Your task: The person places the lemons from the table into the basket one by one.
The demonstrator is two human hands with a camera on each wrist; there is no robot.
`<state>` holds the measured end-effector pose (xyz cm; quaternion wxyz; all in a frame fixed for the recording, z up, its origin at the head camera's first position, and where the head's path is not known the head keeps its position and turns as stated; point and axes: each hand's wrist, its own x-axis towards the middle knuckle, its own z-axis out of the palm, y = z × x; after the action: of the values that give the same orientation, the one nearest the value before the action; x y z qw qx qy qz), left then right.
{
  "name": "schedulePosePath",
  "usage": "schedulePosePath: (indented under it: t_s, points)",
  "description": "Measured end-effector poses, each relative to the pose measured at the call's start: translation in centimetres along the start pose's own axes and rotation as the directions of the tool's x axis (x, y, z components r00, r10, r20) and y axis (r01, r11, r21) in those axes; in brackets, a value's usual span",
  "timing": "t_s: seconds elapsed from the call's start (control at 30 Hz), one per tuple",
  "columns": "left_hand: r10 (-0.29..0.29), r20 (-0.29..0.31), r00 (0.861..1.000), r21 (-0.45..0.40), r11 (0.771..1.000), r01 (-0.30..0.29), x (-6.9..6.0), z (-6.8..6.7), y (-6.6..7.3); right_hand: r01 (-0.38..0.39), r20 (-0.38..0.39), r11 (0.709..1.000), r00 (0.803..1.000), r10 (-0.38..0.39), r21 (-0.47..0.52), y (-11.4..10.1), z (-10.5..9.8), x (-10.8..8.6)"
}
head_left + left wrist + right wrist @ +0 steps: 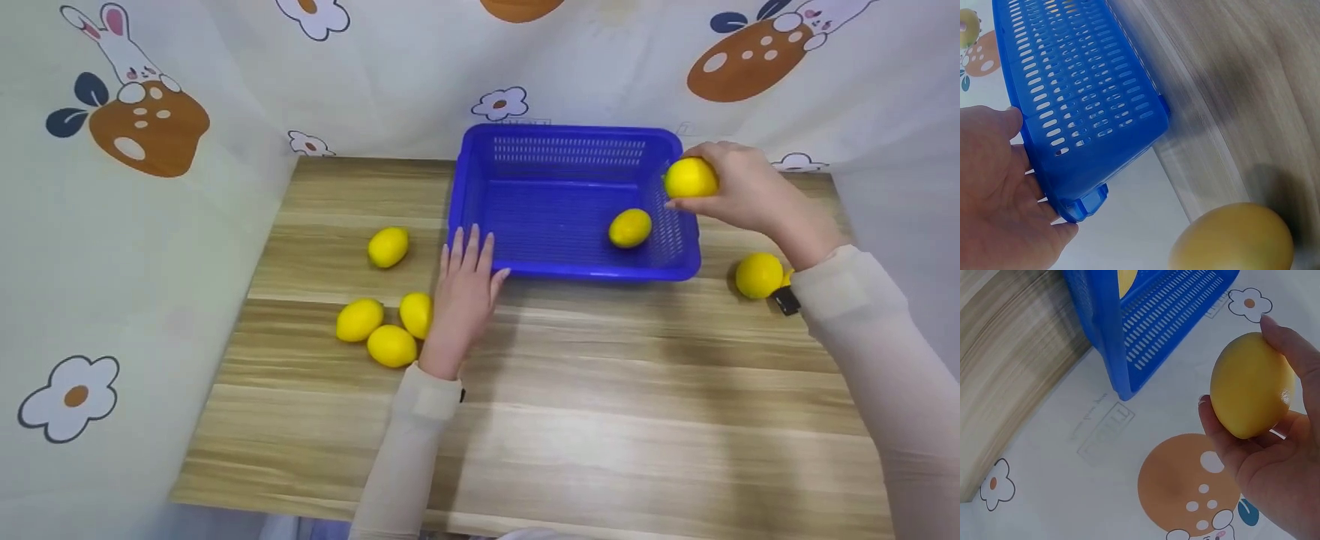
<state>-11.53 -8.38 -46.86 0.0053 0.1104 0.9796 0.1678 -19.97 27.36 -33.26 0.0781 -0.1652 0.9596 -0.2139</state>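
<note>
A blue basket (570, 276) stands at the back of the table, with one lemon (630, 229) lying inside near its right end. My right hand (739, 187) grips another lemon (691, 178) at the basket's right rim; the right wrist view shows fingers and thumb around this lemon (1252, 385). My left hand (465, 296) rests on the basket's front left corner with its fingers straight. In the left wrist view, the left hand (1005, 191) touches the rim of the basket (1100, 152), its fingertips partly hidden by it.
Left of the basket lies a single lemon (388, 247), and nearer the front are three more, one of them (416, 315) beside my left wrist. Under my right forearm sits a lemon (759, 275), with another yellow thing mostly hidden behind the sleeve. A patterned curtain (390, 90) hangs behind the table.
</note>
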Motion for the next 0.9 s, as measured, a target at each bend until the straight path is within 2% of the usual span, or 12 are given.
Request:
schedulePosePath:
  t_s: [0.1,0.4,0.9]
  points:
    - [0.001,0.006,1.0,0.005,1.0,-0.001,0.1,0.0,0.0,0.004,0.01,1.0,1.0,-0.005,0.006,-0.2,0.0,0.3]
    - [0.018,-0.045,0.999,-0.032,0.999,-0.02,-0.1,0.1,-0.1,0.05,0.013,0.999,0.999,-0.05,0.002,-1.3,0.1,1.6]
    - [0.012,-0.024,1.0,-0.034,0.999,-0.013,-0.1,0.0,-0.1,0.086,0.033,0.996,0.996,-0.086,-0.016,-3.0,0.4,3.3]
